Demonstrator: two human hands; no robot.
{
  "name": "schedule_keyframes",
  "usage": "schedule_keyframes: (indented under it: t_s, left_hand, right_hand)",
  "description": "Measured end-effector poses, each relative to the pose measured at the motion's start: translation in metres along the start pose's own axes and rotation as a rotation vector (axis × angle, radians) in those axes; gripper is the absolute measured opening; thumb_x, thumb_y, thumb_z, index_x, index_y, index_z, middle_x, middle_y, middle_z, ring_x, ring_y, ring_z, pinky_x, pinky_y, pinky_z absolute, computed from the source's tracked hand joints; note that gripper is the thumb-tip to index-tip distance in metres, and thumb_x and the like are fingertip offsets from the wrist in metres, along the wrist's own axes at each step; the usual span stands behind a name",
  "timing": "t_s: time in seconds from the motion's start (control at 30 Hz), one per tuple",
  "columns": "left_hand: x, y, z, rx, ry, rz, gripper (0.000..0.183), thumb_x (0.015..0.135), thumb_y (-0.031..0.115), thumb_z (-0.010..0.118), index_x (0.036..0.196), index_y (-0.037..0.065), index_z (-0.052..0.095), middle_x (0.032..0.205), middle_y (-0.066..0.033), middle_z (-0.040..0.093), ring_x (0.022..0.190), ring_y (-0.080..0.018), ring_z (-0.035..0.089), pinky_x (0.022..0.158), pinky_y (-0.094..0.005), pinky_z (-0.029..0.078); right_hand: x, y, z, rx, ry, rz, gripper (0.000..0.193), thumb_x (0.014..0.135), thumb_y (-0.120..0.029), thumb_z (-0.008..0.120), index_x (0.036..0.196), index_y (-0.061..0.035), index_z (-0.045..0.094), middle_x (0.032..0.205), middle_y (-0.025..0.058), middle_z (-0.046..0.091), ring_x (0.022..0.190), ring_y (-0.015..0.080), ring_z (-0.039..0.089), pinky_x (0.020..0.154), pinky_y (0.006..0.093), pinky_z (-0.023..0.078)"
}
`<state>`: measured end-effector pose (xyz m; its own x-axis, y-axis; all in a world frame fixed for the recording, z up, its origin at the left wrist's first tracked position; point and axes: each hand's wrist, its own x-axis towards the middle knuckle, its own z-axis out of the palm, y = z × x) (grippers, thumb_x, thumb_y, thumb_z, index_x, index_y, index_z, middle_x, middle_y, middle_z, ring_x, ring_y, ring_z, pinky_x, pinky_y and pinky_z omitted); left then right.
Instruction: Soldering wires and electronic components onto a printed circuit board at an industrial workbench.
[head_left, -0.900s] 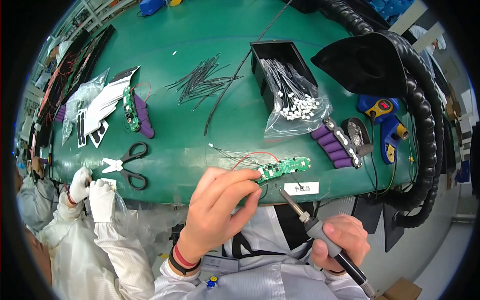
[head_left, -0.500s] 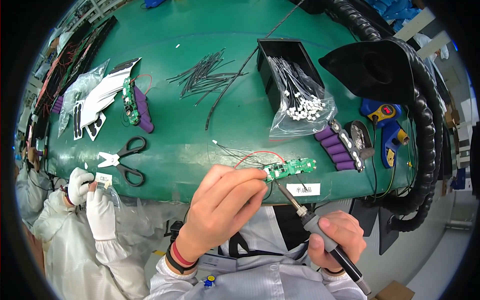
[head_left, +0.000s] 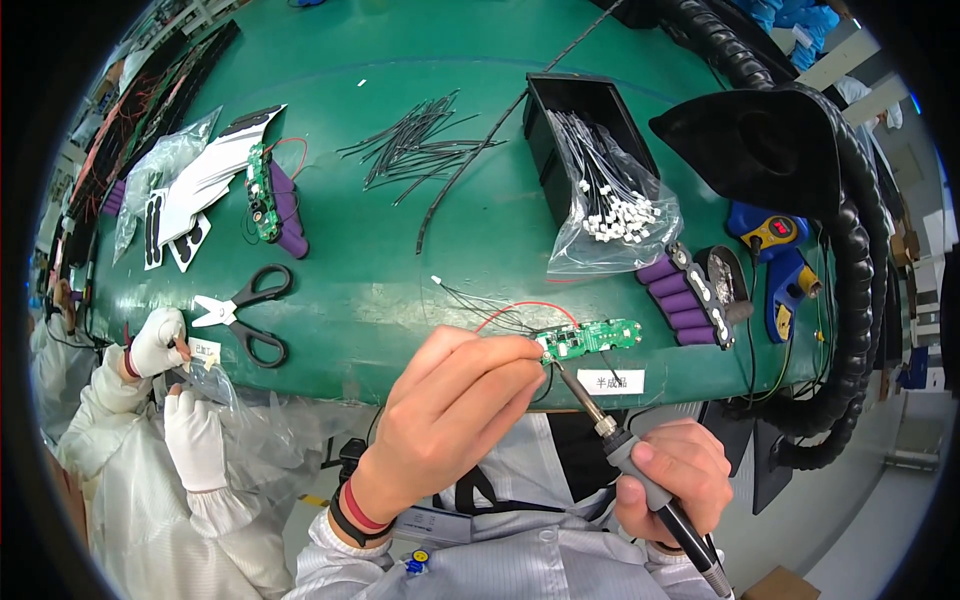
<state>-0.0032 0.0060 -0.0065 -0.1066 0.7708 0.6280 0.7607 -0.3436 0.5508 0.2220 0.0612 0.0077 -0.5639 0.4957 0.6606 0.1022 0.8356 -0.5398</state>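
Head view: your left hand (head_left: 445, 420) pinches the green circuit board (head_left: 598, 337) by its left end, left of a purple battery pack (head_left: 676, 298); your right hand (head_left: 688, 475) clasps the soldering iron (head_left: 630, 460), tip at the board's near edge

The person wears a pale, finely striped smock (head_left: 500, 575) with long sleeves and a light round button (head_left: 547, 537), plus a small yellow-and-blue badge (head_left: 416, 562). Around the left wrist sit a red band (head_left: 365, 507) and a black band (head_left: 353, 529); both hands are ungloved.
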Motion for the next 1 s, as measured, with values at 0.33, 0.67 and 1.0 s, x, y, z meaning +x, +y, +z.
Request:
schedule_keyframes:
  t_s: [0.33,0.67,1.0]
  left_hand:
    - [-0.0016,-0.0016,0.0017,-0.005,0.015,0.008,0.024,0.07,-0.003,0.083,0.091,0.004,0.073,0.097,-0.0045,0.072,0.077,-0.0214,0.063,0.066,-0.0308,0.05]
    - [-0.0029,0.0016,-0.0017,-0.069,-0.005,-0.066,0.026,0.07,-0.009,0.077,0.093,0.003,0.072,0.099,-0.0066,0.073,0.076,-0.0213,0.064,0.066,-0.0309,0.049]
    - [-0.0011,0.0029,-0.0012,-0.049,-0.013,-0.059,0.026,0.07,-0.009,0.077,0.092,0.003,0.071,0.099,-0.0069,0.073,0.075,-0.0218,0.064,0.064,-0.0313,0.049]
  right_hand:
    - [0.0058,-0.0069,-0.0059,-0.094,-0.062,0.075,0.032,0.076,-0.011,0.079,0.105,-0.0061,0.066,0.079,0.0027,0.067,0.07,0.0204,0.065,0.074,0.0382,0.049]
    - [0.0043,-0.0029,-0.0042,-0.086,-0.05,0.089,0.023,0.085,-0.02,0.071,0.1,-0.0051,0.063,0.074,0.0048,0.063,0.064,0.0194,0.058,0.086,0.0479,0.041]
    - [0.0085,-0.0045,-0.0051,-0.093,-0.046,0.082,0.023,0.084,-0.021,0.071,0.098,-0.0049,0.063,0.069,0.0054,0.062,0.063,0.0195,0.058,0.087,0.049,0.042]
